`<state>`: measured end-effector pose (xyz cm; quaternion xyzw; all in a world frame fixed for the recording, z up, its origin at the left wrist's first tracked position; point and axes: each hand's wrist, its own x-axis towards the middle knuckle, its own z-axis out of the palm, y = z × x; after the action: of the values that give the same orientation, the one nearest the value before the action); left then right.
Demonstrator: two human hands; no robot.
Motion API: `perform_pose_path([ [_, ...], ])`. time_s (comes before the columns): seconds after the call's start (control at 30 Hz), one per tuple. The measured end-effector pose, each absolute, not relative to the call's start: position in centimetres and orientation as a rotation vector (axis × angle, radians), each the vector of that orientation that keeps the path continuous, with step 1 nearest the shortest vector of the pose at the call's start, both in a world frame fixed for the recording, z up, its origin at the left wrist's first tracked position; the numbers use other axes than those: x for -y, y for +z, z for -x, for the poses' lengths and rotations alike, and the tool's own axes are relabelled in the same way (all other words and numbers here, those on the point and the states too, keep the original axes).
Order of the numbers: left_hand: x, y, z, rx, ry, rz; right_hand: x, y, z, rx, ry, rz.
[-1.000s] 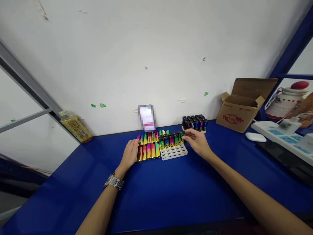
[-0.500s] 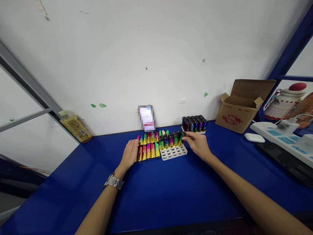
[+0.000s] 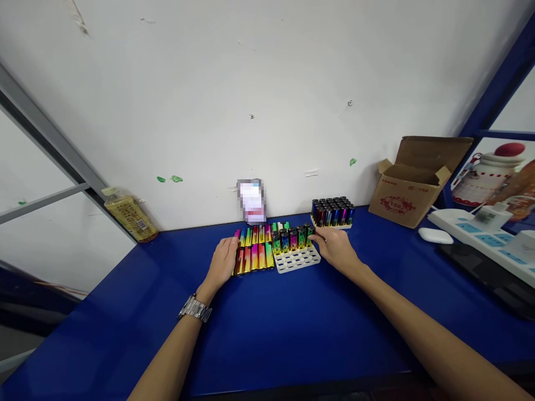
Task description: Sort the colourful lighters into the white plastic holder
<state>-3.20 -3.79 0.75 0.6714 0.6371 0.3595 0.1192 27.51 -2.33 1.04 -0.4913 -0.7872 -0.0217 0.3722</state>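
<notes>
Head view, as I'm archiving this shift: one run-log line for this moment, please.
left hand: against flat-lying lighters | right hand: touching upright lighter at right end | white tray: upright lighters along back

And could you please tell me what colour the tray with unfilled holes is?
The tray is off-white, seen best in the head view.

An open cardboard box (image 3: pixel 395 197), its front printed in red with 156, stands beside the white wall (image 3: pixel 292 83). Right of the box are a white power strip (image 3: pixel 480 230) with blue socket faces and a picture of a jar (image 3: pixel 480 178). In front of the box, toward its right, lie a rounded white case (image 3: pixel 435 235) and a flat black device (image 3: pixel 480 273). Well left of the box, a phone (image 3: pixel 252 201) with a blurred front stands propped; farther left from it, a yellowish bottle (image 3: pixel 130 216) tilts. Also left of the box, 3 green scraps (image 3: pixel 176 179) mark the wall.
</notes>
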Motion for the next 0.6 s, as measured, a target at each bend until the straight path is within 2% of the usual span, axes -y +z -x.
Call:
perform_pose_path([
  [0.3,3.60,0.25,3.49,-1.837,1.075,-1.981,2.01,0.83,-28.25,2.008,-0.160,1.362],
  [0.6,3.53,0.18,3.58,-1.858,1.039,-1.992,2.16,1.22,-27.95,1.946,0.015,1.323],
])
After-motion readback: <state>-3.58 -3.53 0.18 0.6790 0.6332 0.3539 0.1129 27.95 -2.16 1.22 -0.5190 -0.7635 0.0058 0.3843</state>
